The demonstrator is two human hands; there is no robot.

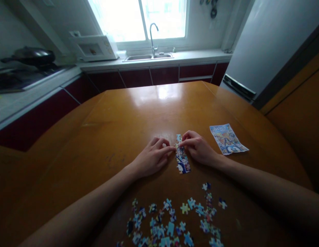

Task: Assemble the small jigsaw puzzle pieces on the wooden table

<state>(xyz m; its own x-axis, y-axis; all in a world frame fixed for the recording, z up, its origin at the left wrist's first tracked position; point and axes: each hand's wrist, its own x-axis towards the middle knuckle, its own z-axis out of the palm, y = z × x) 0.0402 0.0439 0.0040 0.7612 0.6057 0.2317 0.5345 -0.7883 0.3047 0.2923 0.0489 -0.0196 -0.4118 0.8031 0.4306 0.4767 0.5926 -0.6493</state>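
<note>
Leaning both arms in over a shiny wooden worktop (138,113), someone has a narrow strip of joined puzzle pieces (183,164) lying flat between their hands, long side running away from them. Left hand (155,154) has the index finger stretched out to the strip's left edge, the other fingers curled in. There's a whitish spot by those fingers, too small to make out. Right hand (197,147) is bent over from the other side, fingertips down on the upper part of the strip. Can't tell if either hand is actually pinching a piece, and the right fingers cover a bit of the strip.

As for what's around: a messy spread of loose pieces (171,228), lots of light blue, sits on the near side of the strip, between the forearms. A colourful printed sheet (228,140) lies just past the right wrist, near the arm but out of the hands' way.

Container-wise, it's all background kitchen stuff, well apart from the puzzle. A dark pan (33,56) sits on the stove (28,80) with what looks like a lid on, so no idea what's inside. The white microwave (108,46) is shut, with a brownish patch in its door window that's too blurry to call. Under the window there's a two-basin sink (138,58) with a tall curved faucet (151,39), and a big grey fridge (264,44) stands off to the right.
</note>
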